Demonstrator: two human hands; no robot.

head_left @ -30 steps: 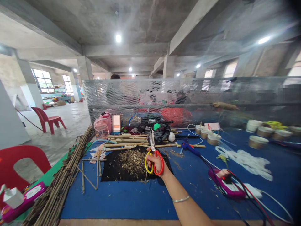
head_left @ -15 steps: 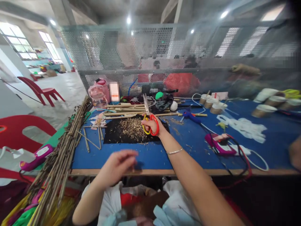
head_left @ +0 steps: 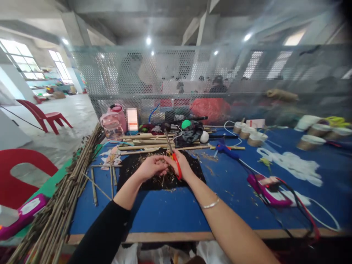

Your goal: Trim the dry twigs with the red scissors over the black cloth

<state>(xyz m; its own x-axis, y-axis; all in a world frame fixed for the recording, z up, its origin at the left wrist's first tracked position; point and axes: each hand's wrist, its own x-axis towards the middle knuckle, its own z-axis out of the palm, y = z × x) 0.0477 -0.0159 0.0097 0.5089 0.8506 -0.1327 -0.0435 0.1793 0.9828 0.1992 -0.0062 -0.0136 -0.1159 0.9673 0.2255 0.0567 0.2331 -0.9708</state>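
Note:
My right hand is closed round the red and yellow handles of a pair of scissors, blades pointing up and away. My left hand is closed right beside it, fingers pinched on something thin that I cannot make out. Both hands hover over a black cloth strewn with small dry plant clippings, on the blue table.
A long bundle of dry stalks lies along the left edge. Cut sticks and a pink jug lie behind the cloth. A blue glue gun, a purple device with cables, white cord and tape rolls sit to the right. A mesh screen stands behind.
My left hand has come up from below the table edge to meet my right hand over the black cloth. The scissors have stayed over the cloth. The view has tilted.

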